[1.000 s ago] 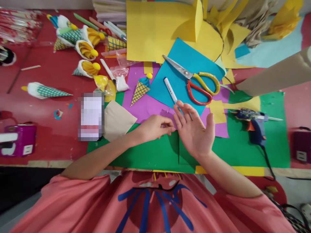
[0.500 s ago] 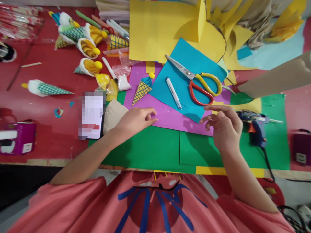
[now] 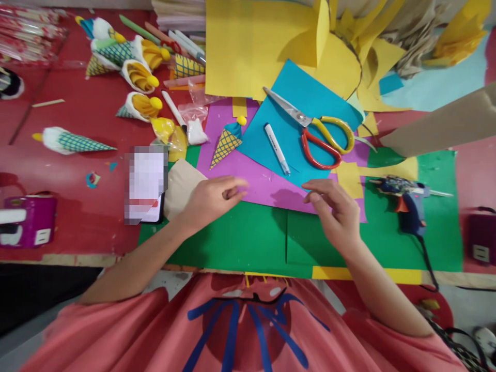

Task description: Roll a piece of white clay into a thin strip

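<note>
My left hand [image 3: 212, 202] hovers over the purple sheet [image 3: 267, 188] and the green mat's edge, near a tan paper piece [image 3: 181, 187]. Its fingers are loosely bent, a little blurred, with a gap above the thumb and nothing visible in them. Across from it, my right hand [image 3: 338, 214] is held above the purple sheet's right part, thumb and forefinger apart, holding nothing. Beyond the hands lies a blue sheet [image 3: 263, 116], bearing a white marker [image 3: 277, 149] and scissors [image 3: 310, 123] with one yellow and one red handle. A small yellow checked cone [image 3: 225, 146] lies left of the marker.
A glue gun [image 3: 413, 204] rests on the green mat [image 3: 240, 243] at right. A phone [image 3: 146, 186] lies at left. Several decorated cones [image 3: 116, 54] are grouped at the upper left. Large yellow sheets [image 3: 251, 46] cover the back; a brown paper roll [image 3: 442, 121] stands at right.
My right hand has moved left, uncovering a yellow paper piece and the purple sheet's right end. The left hand has shifted slightly down and left.
</note>
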Demonstrator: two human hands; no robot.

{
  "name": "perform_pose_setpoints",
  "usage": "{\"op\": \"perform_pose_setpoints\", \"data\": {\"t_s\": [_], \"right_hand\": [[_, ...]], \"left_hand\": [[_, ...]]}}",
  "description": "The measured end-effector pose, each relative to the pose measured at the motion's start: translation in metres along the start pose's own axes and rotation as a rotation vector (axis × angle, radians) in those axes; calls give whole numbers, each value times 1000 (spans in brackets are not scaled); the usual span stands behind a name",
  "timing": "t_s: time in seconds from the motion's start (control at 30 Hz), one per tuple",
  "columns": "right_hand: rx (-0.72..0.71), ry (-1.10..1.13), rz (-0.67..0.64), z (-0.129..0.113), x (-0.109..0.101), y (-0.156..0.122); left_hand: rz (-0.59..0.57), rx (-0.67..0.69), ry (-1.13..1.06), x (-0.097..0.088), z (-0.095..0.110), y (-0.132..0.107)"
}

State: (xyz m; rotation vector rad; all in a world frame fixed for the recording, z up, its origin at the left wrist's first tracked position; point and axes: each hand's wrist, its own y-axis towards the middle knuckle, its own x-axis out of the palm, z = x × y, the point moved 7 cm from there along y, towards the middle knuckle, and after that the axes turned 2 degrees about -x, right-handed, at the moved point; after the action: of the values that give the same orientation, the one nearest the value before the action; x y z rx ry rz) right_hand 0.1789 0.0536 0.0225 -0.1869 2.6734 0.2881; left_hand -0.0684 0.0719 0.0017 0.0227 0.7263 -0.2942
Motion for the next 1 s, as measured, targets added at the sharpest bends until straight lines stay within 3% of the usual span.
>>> {"op": "perform_pose_setpoints", "data": {"t_s": [0.13, 0.23, 0.4, 0.5, 0.63, 0.87, 1.0], "right_hand": [[-95, -93, -74, -17, 16, 2], [-122, -154, -148, -25, 30, 2], [-172, -247, -418, -29, 65, 0], [-158, -251, -457, -28, 70, 2], [-114, -268, -449, -21, 62, 3], [-53, -383, -341, 1, 24, 2], [-42, -457, -336, 10, 4, 1]], "left_hand": [[-92, -69, -94, 7, -2, 1], [-72, -26, -115, 3, 3, 2], [-80, -81, -188, 2, 10, 2], [-96, -120, -236, 3, 10, 1], [-40, -172, -323, -3, 0, 0], [279, -207, -573, -36, -16, -3], [295, -185, -555, -42, -16, -3]]}}
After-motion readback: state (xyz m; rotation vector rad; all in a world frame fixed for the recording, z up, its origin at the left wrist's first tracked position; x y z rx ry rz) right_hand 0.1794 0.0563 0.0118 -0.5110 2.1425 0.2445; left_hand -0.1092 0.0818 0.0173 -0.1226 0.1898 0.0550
